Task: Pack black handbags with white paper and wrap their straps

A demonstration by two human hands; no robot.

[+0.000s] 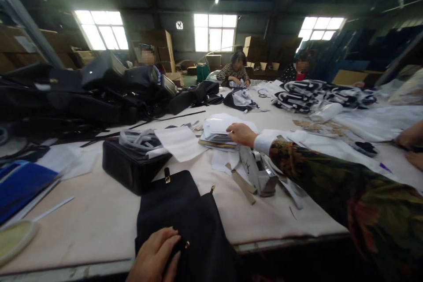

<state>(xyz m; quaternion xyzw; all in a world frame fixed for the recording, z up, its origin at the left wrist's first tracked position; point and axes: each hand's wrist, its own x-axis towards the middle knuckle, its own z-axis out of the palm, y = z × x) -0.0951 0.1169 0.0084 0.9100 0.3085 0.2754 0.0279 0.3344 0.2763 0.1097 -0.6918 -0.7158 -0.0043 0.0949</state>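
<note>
Blk bag [168,205] at approx 6 o'clock in view, over surface's [86,229] near edge. L hand [157,253] on it, fingers bent; can't tell if gripping. R hand [243,134], 1 o'clock from bag, fingertips at paper stack [214,125]; grip unclear. Tape dispenser [254,176] at 2 o'clock, 2nd bag [120,167] at 10.

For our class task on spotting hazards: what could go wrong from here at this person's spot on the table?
1. The right hand is at the loose paper stack; sheets might slip or come away together.
2. The right sleeve is close to the tape dispenser and could knock it.
3. The black bag under the left hand reaches the table edge, so it might slide off if let go.
</note>
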